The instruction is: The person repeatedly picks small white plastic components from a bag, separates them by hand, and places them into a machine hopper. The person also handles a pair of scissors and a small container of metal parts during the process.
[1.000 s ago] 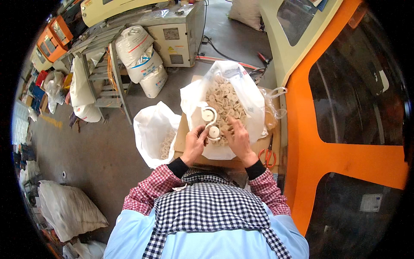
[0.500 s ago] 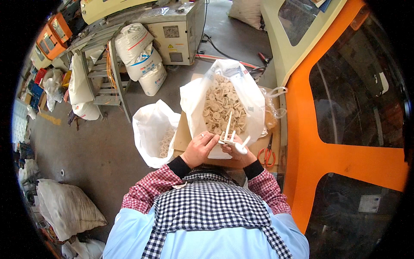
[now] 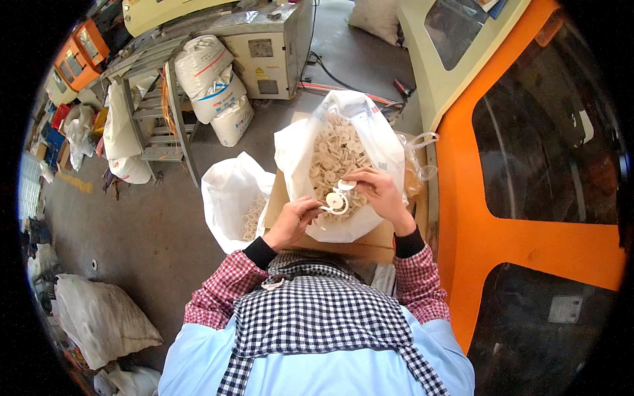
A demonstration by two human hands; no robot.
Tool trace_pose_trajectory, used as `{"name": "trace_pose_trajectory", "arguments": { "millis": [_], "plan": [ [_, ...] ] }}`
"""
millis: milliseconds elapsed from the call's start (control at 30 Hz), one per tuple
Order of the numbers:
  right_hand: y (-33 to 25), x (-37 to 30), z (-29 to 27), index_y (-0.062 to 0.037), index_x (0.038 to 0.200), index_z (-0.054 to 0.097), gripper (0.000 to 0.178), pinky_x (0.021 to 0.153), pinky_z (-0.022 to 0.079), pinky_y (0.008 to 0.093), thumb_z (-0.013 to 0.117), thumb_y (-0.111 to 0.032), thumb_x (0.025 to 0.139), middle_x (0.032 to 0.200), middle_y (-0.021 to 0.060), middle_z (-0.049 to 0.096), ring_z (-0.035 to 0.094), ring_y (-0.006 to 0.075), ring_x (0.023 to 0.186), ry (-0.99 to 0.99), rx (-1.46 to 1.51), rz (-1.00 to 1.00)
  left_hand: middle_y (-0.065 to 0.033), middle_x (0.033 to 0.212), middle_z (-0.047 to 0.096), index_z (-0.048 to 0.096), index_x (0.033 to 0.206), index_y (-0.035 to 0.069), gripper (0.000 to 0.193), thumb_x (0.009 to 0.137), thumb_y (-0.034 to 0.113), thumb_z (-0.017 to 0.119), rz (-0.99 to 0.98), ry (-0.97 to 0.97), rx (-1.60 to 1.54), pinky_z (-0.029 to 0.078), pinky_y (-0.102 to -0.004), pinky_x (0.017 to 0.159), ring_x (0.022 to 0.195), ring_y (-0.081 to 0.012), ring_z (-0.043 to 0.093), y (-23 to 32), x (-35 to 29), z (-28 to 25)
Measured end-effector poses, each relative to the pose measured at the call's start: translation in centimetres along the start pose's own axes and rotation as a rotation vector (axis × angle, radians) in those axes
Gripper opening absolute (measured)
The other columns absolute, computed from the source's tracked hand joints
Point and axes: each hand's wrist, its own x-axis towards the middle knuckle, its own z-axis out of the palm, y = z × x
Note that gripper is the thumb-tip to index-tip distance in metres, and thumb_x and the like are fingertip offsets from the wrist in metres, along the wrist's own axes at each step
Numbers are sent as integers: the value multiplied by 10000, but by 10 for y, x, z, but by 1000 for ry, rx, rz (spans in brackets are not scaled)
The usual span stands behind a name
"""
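Hands work together over the open white bag (image 3: 386, 148) of plastic rings, left hand (image 3: 295, 221) and right hand (image 3: 376, 193) both pinching one white ring piece (image 3: 335, 200) (likely mid-separation), next needing a clean pull apart.

Bright, even daylight; soft shadows; strong fisheye bending, black rim.

Both hands meet over an open white sack (image 3: 380, 142) of pale plastic rings: the left hand (image 3: 295, 221) and right hand (image 3: 380, 193) pinch a white ring piece (image 3: 337, 200) between them, with a second open bag (image 3: 232, 198) just left of the left hand
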Motion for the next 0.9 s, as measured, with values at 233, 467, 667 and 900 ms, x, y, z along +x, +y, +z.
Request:
{"name": "trace_pose_trajectory", "arguments": {
  "millis": [233,467,667,900],
  "plan": [
    [-21,-20,36,18,979,632,246,733,516,318,649,12,734,1013,125,608,610,252,894,149,-415,-324,-105,737,575,569,985,7,231,907,224,553,-638,-5,-903,439,-274,524,602,-187,547,27,-15,1],
    [-19,-41,63,-11,1055,596,216,538,469,242,545,43,852,716,57,602,576,122,595,241,191,149,-10,688,565,564,947,35,265,942,294,504,-739,172,-993,339,-163,400,472,-69,483,39,-14,4],
    [-20,-50,73,50,1101,553,225,536,470,229,534,-25,889,700,10,561,561,97,600,191,559,218,-33,694,576,561,954,17,240,937,253,519,-703,222,-1001,389,-185,408,481,-73,516,26,-15,7],
    [3,-49,69,46,876,566,166,598,433,342,540,-117,899,780,117,564,573,217,677,198,-47,116,-74,706,575,548,960,-33,160,897,113,554,-286,234,-411,460,-243,483,543,-131,562,39,-20,9]
  ]
}}
